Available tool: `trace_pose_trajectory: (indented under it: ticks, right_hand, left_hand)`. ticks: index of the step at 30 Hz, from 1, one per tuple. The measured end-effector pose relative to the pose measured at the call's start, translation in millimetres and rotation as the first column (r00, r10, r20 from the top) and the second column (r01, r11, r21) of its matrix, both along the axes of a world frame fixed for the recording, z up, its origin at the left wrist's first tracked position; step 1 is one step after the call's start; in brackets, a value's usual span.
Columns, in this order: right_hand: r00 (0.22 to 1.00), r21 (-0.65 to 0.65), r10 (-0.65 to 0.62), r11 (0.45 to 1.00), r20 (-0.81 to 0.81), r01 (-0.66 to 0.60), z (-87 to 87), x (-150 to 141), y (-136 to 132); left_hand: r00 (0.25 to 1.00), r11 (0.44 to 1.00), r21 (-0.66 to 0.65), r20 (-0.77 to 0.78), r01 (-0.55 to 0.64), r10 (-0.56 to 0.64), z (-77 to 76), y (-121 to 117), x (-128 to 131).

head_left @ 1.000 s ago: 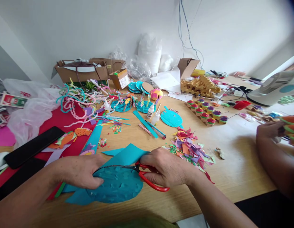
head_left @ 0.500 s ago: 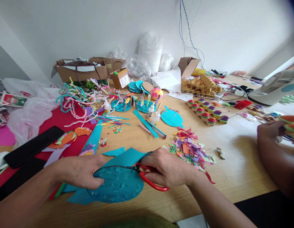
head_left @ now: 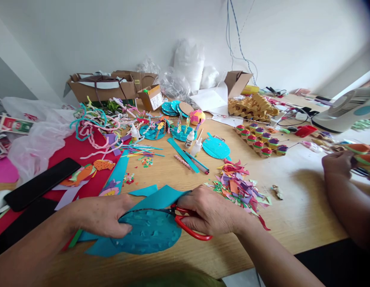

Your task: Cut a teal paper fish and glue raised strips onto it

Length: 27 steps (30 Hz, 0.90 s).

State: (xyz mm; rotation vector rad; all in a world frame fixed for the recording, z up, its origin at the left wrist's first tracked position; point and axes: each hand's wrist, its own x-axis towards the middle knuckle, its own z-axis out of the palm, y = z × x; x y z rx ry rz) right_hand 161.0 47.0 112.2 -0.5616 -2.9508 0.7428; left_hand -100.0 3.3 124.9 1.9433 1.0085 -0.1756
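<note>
Scissors [head_left: 172, 211] clamped in the R hand [head_left: 206, 213] by the red handles, blades along the upper edge of a teal disc [head_left: 150, 235] w/ a teal sheet [head_left: 162, 196] right behind. L hand [head_left: 108, 218] pinches the disc's left side, thumb on top; hands apart, disc low-center over the counter [head_left: 280, 225] on my feed.

Containers: big cardboard box [head_left: 83, 92] at back has white stuff + brown cord, small box [head_left: 145, 102] next to it has smth green. Egg carton [head_left: 257, 151] holds red + purple pieces.

Text: white label [head_left: 157, 103] on small box, one on a white bottle [head_left: 189, 140], red print on a plastic bag [head_left: 32, 149], all too tiny for me tbh.
</note>
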Motion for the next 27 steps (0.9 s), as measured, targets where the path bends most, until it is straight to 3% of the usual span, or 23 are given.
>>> trace_pose_trajectory:
  ticks: [13,22,27]
  right_hand:
    - [0.997,0.053,-0.009,0.999,0.071,0.005,8.0,-1,-2]
    - [0.998,0.051,0.004,0.999,0.057,-0.007,9.2,0,-1]
    - [0.999,0.073,-0.016,0.997,0.037,0.013,8.7,3,0]
  left_hand:
    - [0.995,0.992,0.126,-0.103,0.014,-0.001,4.0,-1,6]
    - [0.998,0.998,0.061,-0.052,0.031,-0.027,6.5,3,12]
    - [0.986,0.998,0.062,-0.167,0.027,-0.016,9.8,5,13]
